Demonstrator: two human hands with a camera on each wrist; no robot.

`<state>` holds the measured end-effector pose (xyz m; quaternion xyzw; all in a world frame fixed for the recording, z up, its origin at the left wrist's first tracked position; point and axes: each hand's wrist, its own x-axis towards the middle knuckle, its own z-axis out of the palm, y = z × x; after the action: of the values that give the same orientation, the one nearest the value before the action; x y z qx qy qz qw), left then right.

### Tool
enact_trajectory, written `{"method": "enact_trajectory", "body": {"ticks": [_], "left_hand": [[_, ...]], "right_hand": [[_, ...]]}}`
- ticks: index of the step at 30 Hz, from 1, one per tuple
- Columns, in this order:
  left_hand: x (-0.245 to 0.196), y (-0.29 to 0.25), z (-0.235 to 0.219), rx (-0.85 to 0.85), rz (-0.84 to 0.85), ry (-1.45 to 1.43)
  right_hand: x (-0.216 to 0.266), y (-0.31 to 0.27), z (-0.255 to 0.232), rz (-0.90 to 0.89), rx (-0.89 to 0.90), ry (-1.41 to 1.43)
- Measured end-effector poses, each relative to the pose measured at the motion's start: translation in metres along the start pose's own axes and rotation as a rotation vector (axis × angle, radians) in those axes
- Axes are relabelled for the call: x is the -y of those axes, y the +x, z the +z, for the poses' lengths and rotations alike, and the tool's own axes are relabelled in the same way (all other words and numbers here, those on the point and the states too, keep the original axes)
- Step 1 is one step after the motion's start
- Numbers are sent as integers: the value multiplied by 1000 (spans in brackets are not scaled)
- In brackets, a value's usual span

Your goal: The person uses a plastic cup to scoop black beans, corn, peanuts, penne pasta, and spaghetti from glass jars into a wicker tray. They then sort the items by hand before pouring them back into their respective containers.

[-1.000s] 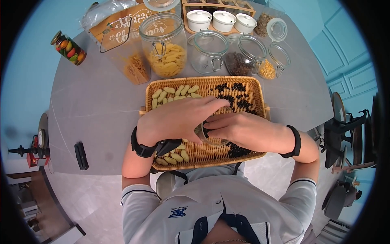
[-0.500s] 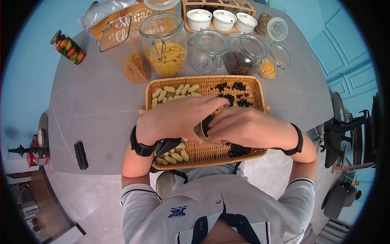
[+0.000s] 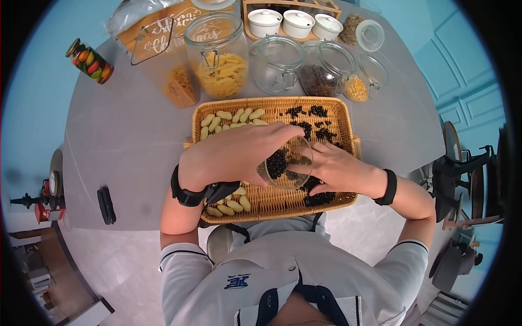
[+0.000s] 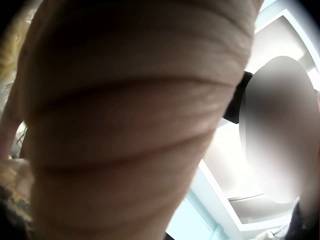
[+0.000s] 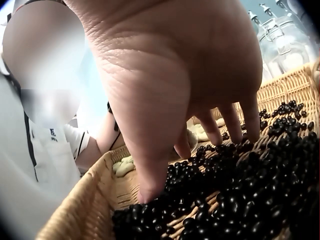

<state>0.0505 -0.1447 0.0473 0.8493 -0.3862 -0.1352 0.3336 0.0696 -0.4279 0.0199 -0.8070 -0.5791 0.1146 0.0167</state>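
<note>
My left hand grips a clear glass cup, tipped with its mouth toward the right, over the middle of the wicker basket. Black beans lie inside the cup. My right hand is at the cup's mouth, palm down. In the right wrist view its fingers are spread and point down, with the thumb reaching into the loose black beans on the basket floor. Peanuts in shells fill the basket's left side. The left wrist view is mostly blocked by skin.
Behind the basket stand a jar of pasta, an open glass jar, a jar of dark pieces and a small jar of corn kernels. White lidded pots sit farther back. A black object lies at left.
My right hand has drawn back to the right from inside the cup, and its fingers have spread over the beans. The cup, still in my left hand, now shows its mouth and beans more fully.
</note>
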Motion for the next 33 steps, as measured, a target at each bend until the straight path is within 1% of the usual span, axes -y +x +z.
{"method": "enact_trajectory", "body": {"ticks": [4, 7, 10, 13, 19, 20, 23, 24, 27, 29, 31, 33], "left_hand": [[0, 0, -1, 7, -4, -12], [1, 0, 0, 3, 3, -4], [0, 0, 0, 0, -14, -15], [1, 1, -1, -2, 2, -21], [2, 3, 1, -46, 90, 19], [2, 4, 1, -44, 81, 23], [1, 6, 0, -37, 67, 32], [1, 6, 0, -37, 71, 34], [1, 7, 1, -41, 87, 26], [1, 8, 1, -44, 84, 6], [2, 9, 1, -45, 64, -22], [2, 10, 1, -38, 28, -51]], "right_hand": [[0, 3, 3, -59, -12, -31], [-2, 1, 10, -23, 72, 67], [-2, 1, 12, -31, 12, 116], [-11, -2, 20, -9, 70, 249], [-28, -1, 15, 44, -2, 494], [-32, -2, 18, 38, -132, 440], [-39, -1, 3, 362, -95, 685], [-44, -2, 4, 361, -169, 684], [-55, -5, -8, 470, -180, 854], [-58, -7, -18, 514, -249, 918], [-53, -11, -40, 553, -309, 981], [-38, -10, -66, 490, -314, 986]]}}
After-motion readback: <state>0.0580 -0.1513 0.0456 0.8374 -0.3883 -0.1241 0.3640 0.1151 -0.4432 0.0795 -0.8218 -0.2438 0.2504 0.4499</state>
